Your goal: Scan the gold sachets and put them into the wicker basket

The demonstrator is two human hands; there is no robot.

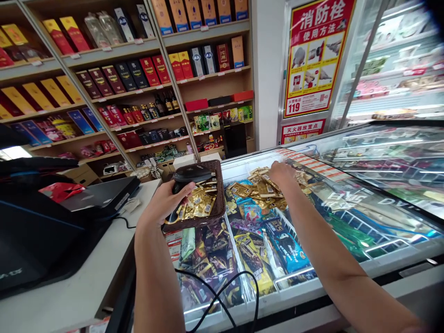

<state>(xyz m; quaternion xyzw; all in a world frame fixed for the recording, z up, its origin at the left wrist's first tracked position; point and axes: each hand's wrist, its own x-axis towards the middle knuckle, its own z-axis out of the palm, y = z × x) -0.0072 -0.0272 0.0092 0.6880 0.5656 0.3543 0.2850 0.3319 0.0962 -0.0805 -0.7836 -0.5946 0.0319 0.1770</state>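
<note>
My left hand (pixel 160 204) is wrapped round the handle of a black barcode scanner (pixel 194 172). The scanner's head lies above a brown woven basket (pixel 219 194), which holds many small gold packets (pixel 201 202). The basket sits at the freezer's left end, and whether my left hand also touches it I cannot tell. Over in the freezer, my right hand (pixel 281 175) reaches into a heap of gold packets (pixel 260 189). Its fingers are curled down against them; their tips, and anything between them, are hidden.
The chest freezer (pixel 267 296) has wire dividers, bagged goods such as a blue bag (pixel 282 240) and a yellow bag (pixel 255 261), and a sliding glass lid (pixel 350 199). A black cable (pixel 217 296) loops in front. A counter (pixel 79 277) with black equipment stands left; stocked shelves (pixel 138 41) are behind.
</note>
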